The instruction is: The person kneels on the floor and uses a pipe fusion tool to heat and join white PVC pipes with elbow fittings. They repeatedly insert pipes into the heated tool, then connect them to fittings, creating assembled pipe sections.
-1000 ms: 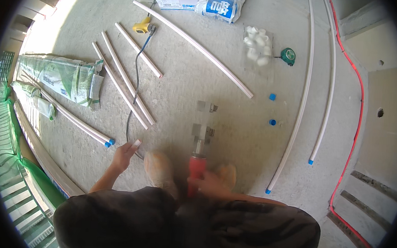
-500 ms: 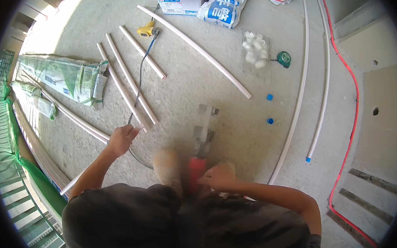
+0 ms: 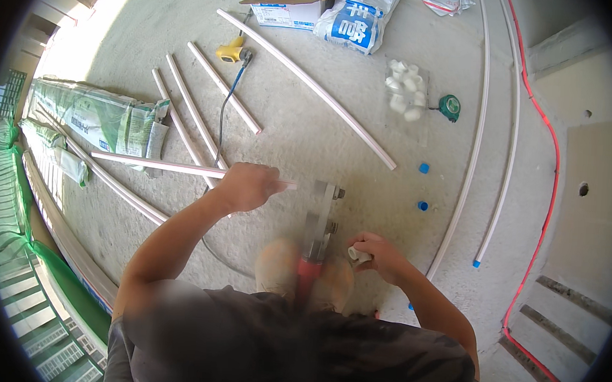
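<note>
My left hand [image 3: 249,186] is closed round a long white plastic pipe [image 3: 157,164], whose short end sticks out to the right past my fingers. The pipe crosses above others on the floor. To the right, my right hand [image 3: 380,257] pinches a small white pipe fitting [image 3: 359,254]. Between the hands stands a pipe welding tool [image 3: 307,269] with a red handle, set between my shoes. Its upright metal plate [image 3: 322,216] carries dark round dies on the right side. The pipe's near end points toward this plate, apart from it.
White pipes [image 3: 312,86] lie about the concrete floor, with a plug and cable [image 3: 222,116] across some. Beyond are a bag of white fittings [image 3: 406,92], a green tape measure [image 3: 449,107], blue caps [image 3: 423,206] and a cardboard box [image 3: 285,15]. Green netting [image 3: 56,274] hangs at left.
My left hand has moved up and right, bringing the pipe over the floor toward the metal plate. My right hand has moved right, away from the red handle, and now shows a fitting.
</note>
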